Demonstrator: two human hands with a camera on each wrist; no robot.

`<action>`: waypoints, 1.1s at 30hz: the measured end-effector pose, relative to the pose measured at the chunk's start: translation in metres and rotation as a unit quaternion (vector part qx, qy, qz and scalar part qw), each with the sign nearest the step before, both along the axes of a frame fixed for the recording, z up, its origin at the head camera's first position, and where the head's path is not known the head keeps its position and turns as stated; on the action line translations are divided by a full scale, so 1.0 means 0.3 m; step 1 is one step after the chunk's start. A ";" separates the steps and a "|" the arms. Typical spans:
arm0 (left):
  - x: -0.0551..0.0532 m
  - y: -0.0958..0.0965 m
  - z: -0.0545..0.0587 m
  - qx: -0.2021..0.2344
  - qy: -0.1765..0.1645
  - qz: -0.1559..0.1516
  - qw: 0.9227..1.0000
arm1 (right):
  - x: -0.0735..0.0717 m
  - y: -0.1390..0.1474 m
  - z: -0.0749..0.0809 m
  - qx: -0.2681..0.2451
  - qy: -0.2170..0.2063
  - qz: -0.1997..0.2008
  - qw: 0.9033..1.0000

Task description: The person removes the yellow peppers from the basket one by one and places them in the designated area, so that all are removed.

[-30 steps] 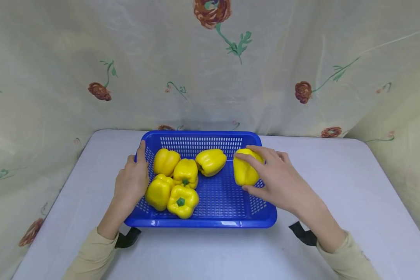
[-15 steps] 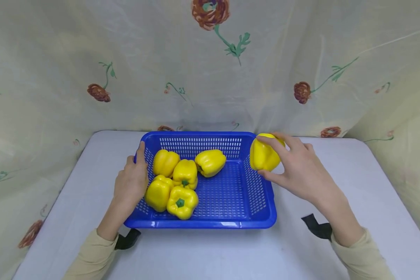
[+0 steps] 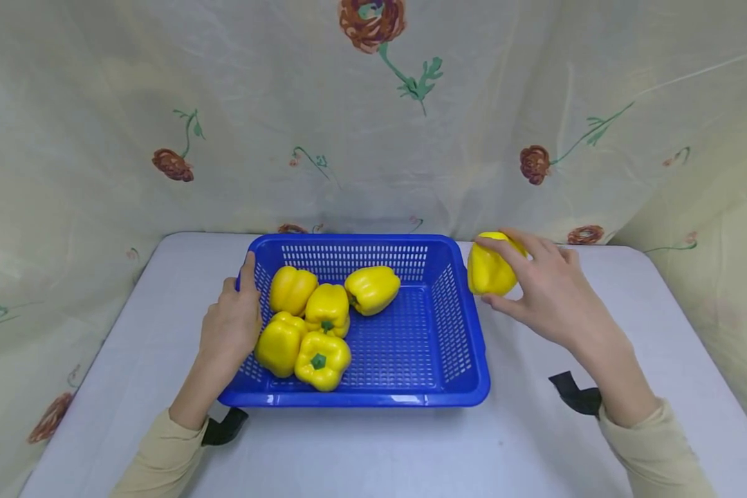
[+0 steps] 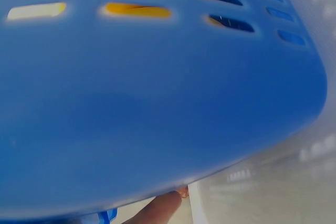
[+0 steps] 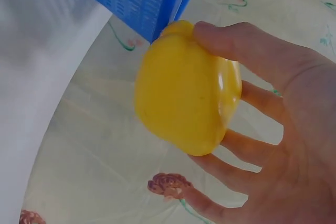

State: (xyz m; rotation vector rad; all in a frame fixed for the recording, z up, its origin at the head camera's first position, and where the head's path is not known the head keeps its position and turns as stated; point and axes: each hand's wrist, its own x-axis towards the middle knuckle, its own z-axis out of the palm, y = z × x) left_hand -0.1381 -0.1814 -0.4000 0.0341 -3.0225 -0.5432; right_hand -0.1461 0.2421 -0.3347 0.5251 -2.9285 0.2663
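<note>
A blue perforated plastic basket (image 3: 348,399) stands on the table with several yellow bell peppers (image 3: 322,360) inside, mostly grouped at its left; one bell pepper (image 3: 375,289) lies near the back middle. My left hand (image 3: 230,325) grips the basket's left rim. In the left wrist view the basket wall (image 4: 157,93) fills most of the frame, one finger (image 4: 160,208) showing below its edge. Just outside the right rim, my right hand (image 3: 554,297) holds another bell pepper (image 3: 489,270) between thumb and fingers. The right wrist view shows this bell pepper (image 5: 181,93) overlapping the basket's corner.
A white-covered table (image 3: 373,449) extends around the basket. Behind it hangs a pale curtain (image 3: 255,138) with a floral pattern, also folding round at both sides. A black strap (image 3: 226,425) hangs at the left wrist, another strap (image 3: 575,394) at the right.
My right hand has lifted a bell pepper from the basket's right part and carried it over the right rim to outside. The left hand stays on the rim.
</note>
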 end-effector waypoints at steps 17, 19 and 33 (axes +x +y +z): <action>0.002 -0.002 -0.001 -0.002 0.001 -0.001 1.000 | -0.107 0.035 -0.123 0.010 -0.101 -0.020 0.995; 0.001 -0.001 -0.001 -0.001 0.001 -0.001 1.000 | -0.120 0.037 -0.143 0.002 -0.111 -0.016 0.994; -0.003 0.001 0.004 0.000 -0.006 0.003 1.000 | -0.171 0.032 -0.220 -0.005 -0.144 -0.014 0.989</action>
